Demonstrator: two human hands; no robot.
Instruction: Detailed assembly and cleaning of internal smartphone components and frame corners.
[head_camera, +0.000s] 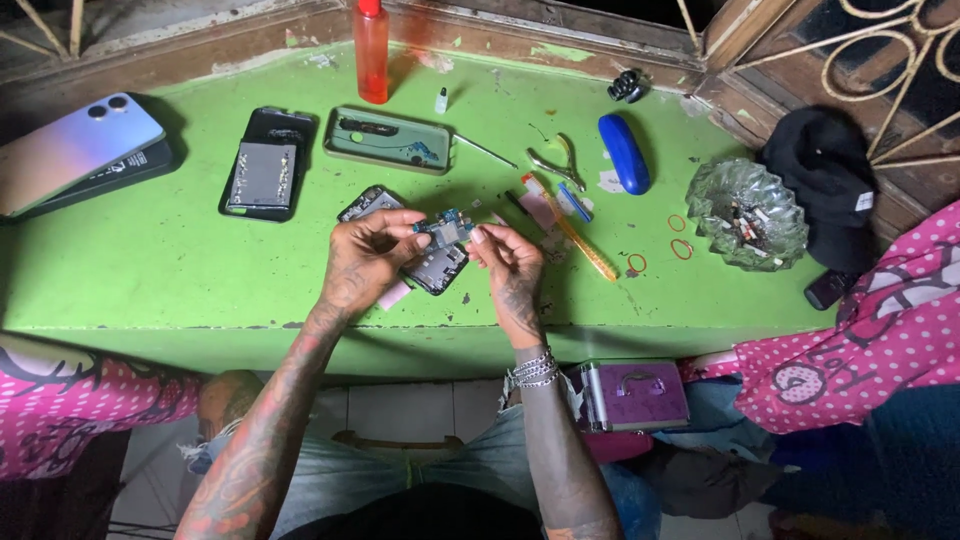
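My left hand (365, 262) and my right hand (510, 262) together pinch a small blue circuit board (445, 230) above the green table (130, 270). Directly beneath the board lies an opened phone body (432, 268) with its insides exposed. Both arms reach up from the bottom of the view, the right wrist wearing metal bracelets (533, 370). A yellow-handled tool (582, 245) lies just right of my right hand.
A whole phone (70, 150) rests far left, a dismantled phone (265, 163) and a green phone case (387, 140) behind. An orange bottle (372, 50), pliers (558, 165), a blue case (624, 152), a glass ashtray (748, 212), a black cap (825, 185), a purple box (632, 395).
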